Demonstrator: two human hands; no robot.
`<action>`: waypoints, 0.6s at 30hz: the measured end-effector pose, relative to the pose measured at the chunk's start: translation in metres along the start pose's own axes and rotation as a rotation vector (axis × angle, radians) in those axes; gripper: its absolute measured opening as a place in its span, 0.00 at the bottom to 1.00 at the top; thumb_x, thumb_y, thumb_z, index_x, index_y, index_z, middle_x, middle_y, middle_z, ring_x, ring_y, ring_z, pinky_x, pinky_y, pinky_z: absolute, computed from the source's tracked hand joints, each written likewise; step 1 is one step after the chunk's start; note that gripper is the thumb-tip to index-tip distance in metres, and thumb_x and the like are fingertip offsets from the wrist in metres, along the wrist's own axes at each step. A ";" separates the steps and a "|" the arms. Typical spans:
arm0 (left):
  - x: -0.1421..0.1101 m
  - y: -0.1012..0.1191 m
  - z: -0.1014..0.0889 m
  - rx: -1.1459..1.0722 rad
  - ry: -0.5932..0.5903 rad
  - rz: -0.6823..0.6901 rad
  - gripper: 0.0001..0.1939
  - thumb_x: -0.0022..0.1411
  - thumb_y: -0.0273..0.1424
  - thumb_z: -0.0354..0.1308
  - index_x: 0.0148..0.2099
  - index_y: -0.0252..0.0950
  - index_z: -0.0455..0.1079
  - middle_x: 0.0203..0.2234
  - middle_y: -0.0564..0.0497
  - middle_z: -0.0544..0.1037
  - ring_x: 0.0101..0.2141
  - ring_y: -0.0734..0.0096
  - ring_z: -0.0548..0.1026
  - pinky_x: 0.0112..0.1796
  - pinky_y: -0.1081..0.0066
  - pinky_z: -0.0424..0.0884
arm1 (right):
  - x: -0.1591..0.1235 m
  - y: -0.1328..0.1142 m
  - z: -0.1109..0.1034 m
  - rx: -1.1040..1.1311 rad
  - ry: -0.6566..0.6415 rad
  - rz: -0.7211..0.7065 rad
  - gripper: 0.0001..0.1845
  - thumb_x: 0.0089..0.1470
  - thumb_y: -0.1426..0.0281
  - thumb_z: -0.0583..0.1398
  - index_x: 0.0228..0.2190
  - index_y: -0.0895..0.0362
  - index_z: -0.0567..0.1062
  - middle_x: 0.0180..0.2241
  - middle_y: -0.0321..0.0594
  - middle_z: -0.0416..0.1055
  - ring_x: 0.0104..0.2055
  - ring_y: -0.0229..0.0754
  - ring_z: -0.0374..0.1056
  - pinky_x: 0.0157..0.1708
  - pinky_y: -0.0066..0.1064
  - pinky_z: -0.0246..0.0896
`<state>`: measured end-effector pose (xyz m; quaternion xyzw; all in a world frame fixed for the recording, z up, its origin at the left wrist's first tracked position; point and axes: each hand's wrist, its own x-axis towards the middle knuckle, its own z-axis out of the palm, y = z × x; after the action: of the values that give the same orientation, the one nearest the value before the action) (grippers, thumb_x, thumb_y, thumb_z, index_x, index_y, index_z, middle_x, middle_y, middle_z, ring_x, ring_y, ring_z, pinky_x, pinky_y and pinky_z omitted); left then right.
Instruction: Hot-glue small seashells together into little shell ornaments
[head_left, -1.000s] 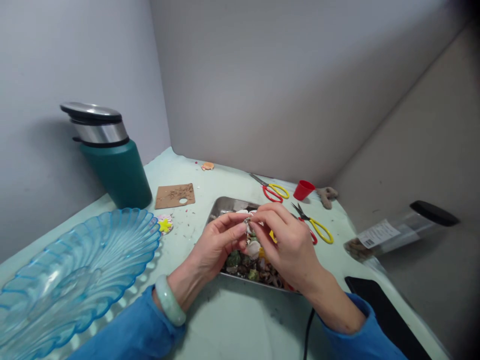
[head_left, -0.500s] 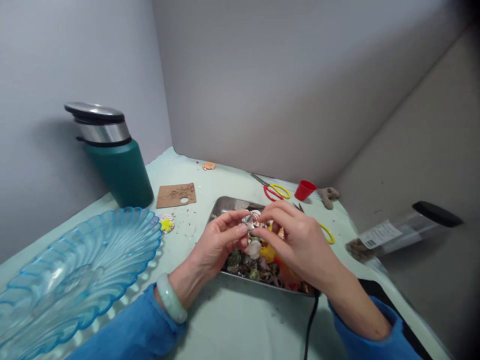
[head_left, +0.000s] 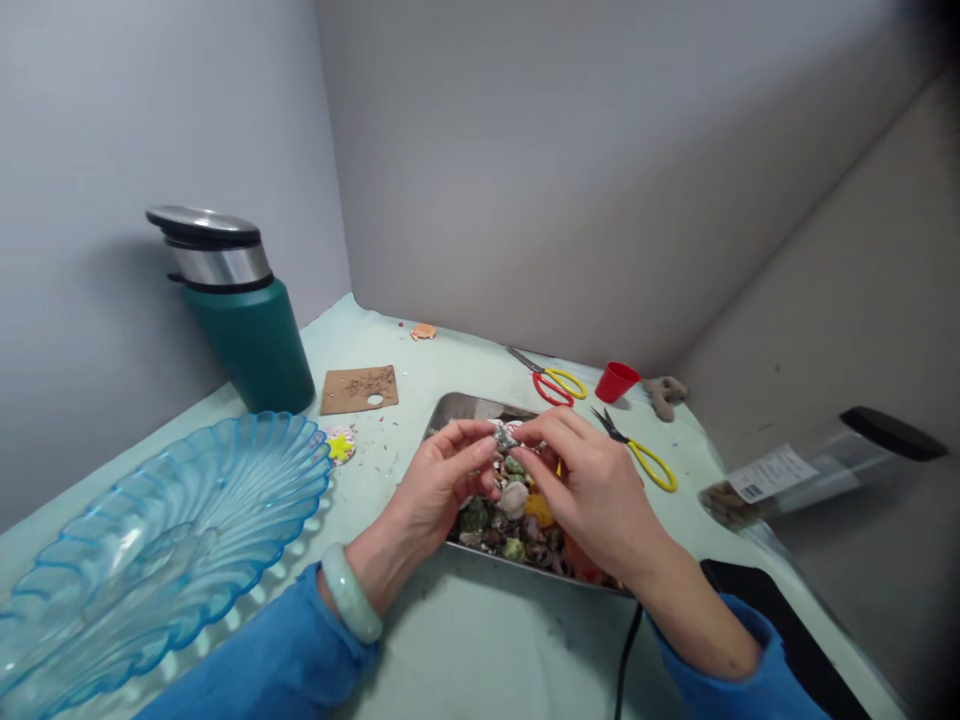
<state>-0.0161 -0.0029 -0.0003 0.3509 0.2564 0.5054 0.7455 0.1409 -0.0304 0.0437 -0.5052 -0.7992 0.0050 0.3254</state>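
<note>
Between my two hands, over a metal tray [head_left: 459, 402], is a small grey-and-white speckled piece [head_left: 504, 438], perhaps a stone or shell. My left hand [head_left: 442, 475] pinches its left side between thumb and fingertips. From the other side my right hand [head_left: 581, 475] meets it with thumb and fingers, also closed. Below them the tray holds a white rounded piece [head_left: 513, 499], green stones [head_left: 473, 516], yellow pieces [head_left: 538, 509] and an orange piece [head_left: 583, 562] partly under my right hand. The tray's right side is hidden by that hand.
A blue scalloped dish [head_left: 172, 540] and a green bottle [head_left: 251, 340] stand left. Behind lie a brown card [head_left: 358, 390] and red-and-yellow scissors [head_left: 553, 382]. To the right are a red cup [head_left: 617, 381], yellow-handled scissors [head_left: 651, 464], a clear container [head_left: 817, 470] and a black cable [head_left: 627, 655].
The view has shifted slightly, so most things sit a little further right. The speckled piece shows more clearly between my fingertips, and the yellow-handled scissors are less covered by my right hand.
</note>
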 end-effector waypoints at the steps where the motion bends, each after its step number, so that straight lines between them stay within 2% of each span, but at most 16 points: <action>1: 0.000 0.000 0.000 0.000 0.005 0.001 0.13 0.51 0.31 0.66 0.39 0.33 0.70 0.23 0.55 0.72 0.19 0.81 0.67 0.24 0.76 0.69 | 0.000 0.000 0.001 0.005 0.003 0.002 0.04 0.57 0.72 0.57 0.35 0.55 0.73 0.33 0.38 0.70 0.30 0.38 0.67 0.30 0.29 0.59; 6: -0.001 0.001 0.000 0.014 0.016 -0.012 0.15 0.50 0.30 0.67 0.39 0.33 0.68 0.26 0.54 0.74 0.20 0.81 0.68 0.24 0.76 0.70 | -0.002 -0.001 0.006 0.060 0.023 0.019 0.04 0.56 0.69 0.60 0.34 0.56 0.73 0.32 0.38 0.71 0.31 0.38 0.67 0.32 0.30 0.59; 13: 0.002 -0.001 -0.001 -0.005 0.005 0.003 0.12 0.51 0.32 0.65 0.36 0.32 0.69 0.18 0.56 0.69 0.19 0.79 0.66 0.25 0.75 0.69 | 0.001 0.000 0.004 0.125 0.031 0.109 0.05 0.56 0.69 0.59 0.32 0.56 0.74 0.31 0.37 0.71 0.29 0.38 0.66 0.32 0.29 0.58; 18: 0.003 -0.003 -0.002 -0.014 0.052 -0.017 0.11 0.54 0.35 0.61 0.34 0.33 0.67 0.15 0.56 0.67 0.17 0.79 0.65 0.23 0.75 0.68 | -0.001 0.000 0.004 0.223 -0.006 0.178 0.08 0.56 0.63 0.59 0.32 0.54 0.74 0.30 0.35 0.72 0.30 0.39 0.66 0.30 0.29 0.59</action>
<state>-0.0145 0.0000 -0.0045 0.3300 0.2752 0.5097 0.7453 0.1389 -0.0298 0.0404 -0.5349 -0.7467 0.1242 0.3754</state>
